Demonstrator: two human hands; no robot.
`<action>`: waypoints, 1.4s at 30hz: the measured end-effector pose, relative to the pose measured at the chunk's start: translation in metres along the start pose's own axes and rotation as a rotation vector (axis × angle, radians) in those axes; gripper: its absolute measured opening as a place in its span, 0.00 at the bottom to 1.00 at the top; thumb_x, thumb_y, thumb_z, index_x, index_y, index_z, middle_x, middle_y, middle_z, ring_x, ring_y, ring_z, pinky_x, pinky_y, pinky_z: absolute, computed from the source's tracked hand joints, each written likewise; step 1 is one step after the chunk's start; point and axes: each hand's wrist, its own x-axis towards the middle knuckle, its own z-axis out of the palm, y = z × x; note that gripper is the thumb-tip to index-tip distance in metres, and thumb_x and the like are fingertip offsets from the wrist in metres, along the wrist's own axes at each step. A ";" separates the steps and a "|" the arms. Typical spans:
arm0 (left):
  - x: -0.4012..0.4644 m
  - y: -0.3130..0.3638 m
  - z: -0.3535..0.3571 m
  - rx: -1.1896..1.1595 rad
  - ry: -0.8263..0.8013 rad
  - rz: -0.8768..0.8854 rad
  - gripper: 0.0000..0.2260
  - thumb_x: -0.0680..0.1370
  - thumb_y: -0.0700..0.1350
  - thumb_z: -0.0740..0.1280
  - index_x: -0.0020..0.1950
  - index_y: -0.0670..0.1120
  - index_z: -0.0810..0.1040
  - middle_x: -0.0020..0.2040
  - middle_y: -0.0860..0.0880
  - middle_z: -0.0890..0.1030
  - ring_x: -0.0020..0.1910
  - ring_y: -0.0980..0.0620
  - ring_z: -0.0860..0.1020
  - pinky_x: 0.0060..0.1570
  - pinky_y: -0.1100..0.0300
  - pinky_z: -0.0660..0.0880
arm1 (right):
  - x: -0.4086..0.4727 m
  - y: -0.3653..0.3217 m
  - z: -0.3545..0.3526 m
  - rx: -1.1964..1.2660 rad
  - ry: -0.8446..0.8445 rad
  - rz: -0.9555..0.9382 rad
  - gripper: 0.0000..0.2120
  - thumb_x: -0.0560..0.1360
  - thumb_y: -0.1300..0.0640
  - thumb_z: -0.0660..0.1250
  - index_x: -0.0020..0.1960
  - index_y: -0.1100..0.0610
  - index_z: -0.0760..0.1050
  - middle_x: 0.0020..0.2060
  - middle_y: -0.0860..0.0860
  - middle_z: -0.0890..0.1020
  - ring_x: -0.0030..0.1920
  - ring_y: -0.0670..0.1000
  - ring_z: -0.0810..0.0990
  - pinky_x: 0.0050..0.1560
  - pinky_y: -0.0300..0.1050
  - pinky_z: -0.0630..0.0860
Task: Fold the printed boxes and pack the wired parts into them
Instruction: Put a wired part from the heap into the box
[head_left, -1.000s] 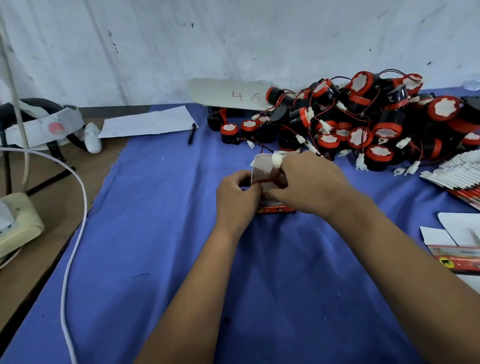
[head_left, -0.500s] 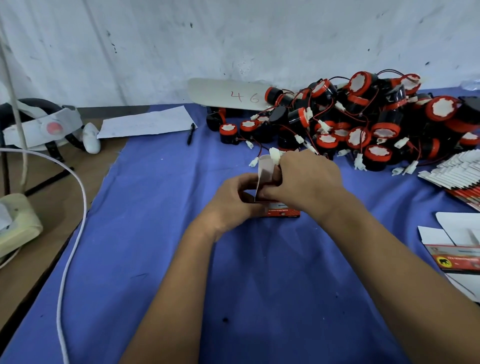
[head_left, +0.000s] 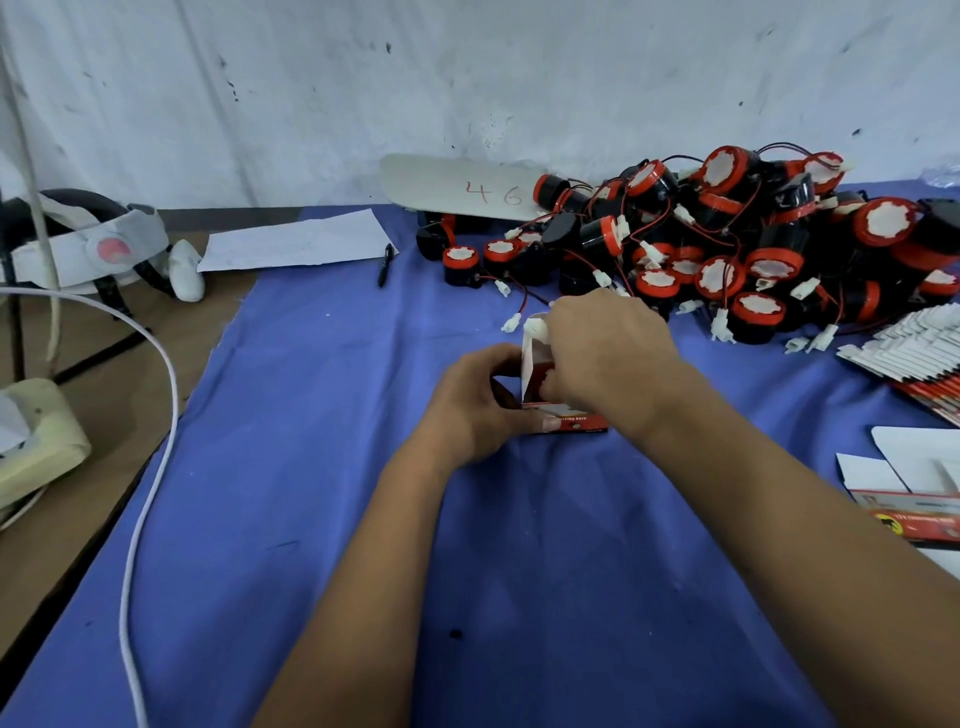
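Left hand (head_left: 470, 410) grips the small red printed box (head_left: 563, 418) at its side, thumb curled on the front edge, and holds it upright on the blue cloth (head_left: 311, 467) of the counter. Right hand (head_left: 605, 358) has its fingers curled into the open top, beside the raised white flap (head_left: 530, 358), with a white connector (head_left: 536, 328) at the fingertips; I judge that it pushes a wired part inside, but the part itself is hidden. So one box is nearly packed and not yet closed. Much work is left: a big pile of wired parts (head_left: 727, 249) lies behind, and a stack of flat boxes (head_left: 914, 358) waits at the right.
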 end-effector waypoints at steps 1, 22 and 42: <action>0.000 -0.001 0.000 0.001 0.004 -0.001 0.22 0.68 0.43 0.84 0.60 0.51 0.83 0.54 0.58 0.85 0.41 0.49 0.81 0.44 0.61 0.77 | 0.000 0.002 0.000 0.008 -0.013 0.001 0.13 0.76 0.52 0.68 0.39 0.55 0.68 0.31 0.49 0.68 0.30 0.50 0.67 0.29 0.43 0.61; 0.011 0.010 0.044 -0.094 0.366 -0.207 0.06 0.78 0.48 0.72 0.50 0.46 0.83 0.44 0.53 0.85 0.45 0.54 0.83 0.44 0.57 0.80 | -0.001 0.029 -0.019 0.261 -0.311 0.005 0.12 0.79 0.58 0.67 0.39 0.55 0.67 0.35 0.51 0.75 0.35 0.51 0.73 0.31 0.42 0.67; 0.011 0.010 0.043 -0.134 0.355 -0.210 0.07 0.77 0.44 0.73 0.55 0.45 0.83 0.50 0.52 0.84 0.48 0.54 0.83 0.43 0.62 0.80 | -0.012 0.021 -0.011 0.230 0.147 0.144 0.03 0.76 0.62 0.70 0.45 0.59 0.75 0.43 0.56 0.82 0.45 0.57 0.80 0.44 0.50 0.79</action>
